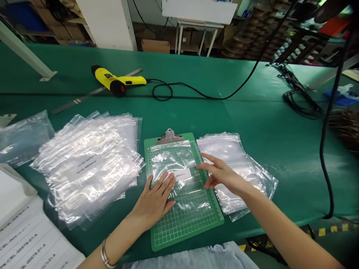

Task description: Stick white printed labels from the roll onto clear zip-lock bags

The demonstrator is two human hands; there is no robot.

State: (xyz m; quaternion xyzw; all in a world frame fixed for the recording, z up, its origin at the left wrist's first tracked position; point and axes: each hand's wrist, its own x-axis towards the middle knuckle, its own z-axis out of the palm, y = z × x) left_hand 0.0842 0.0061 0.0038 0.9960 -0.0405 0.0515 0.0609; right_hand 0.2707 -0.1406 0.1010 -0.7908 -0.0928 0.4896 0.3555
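Observation:
A clear zip-lock bag (171,158) lies flat on a green clipboard (165,241) with a printed grid and a metal clip (169,137). My left hand (157,200) rests palm down on the bag, fingers stretched out, its fingertips covering one end of a white printed label (183,174). Over the board's right edge is my right hand (221,173), its fingers apart and holding nothing, the tips close to the bag's side. Beside it, a stack of clear bags (238,168) lies partly under the right hand and forearm.
A large fanned pile of labelled bags (92,164) lies left, near a sheet of printed labels (25,235). Farther back are a yellow heat gun (112,80), a steel ruler (81,100) and a black cable (196,93). Another cable (325,149) hangs at right.

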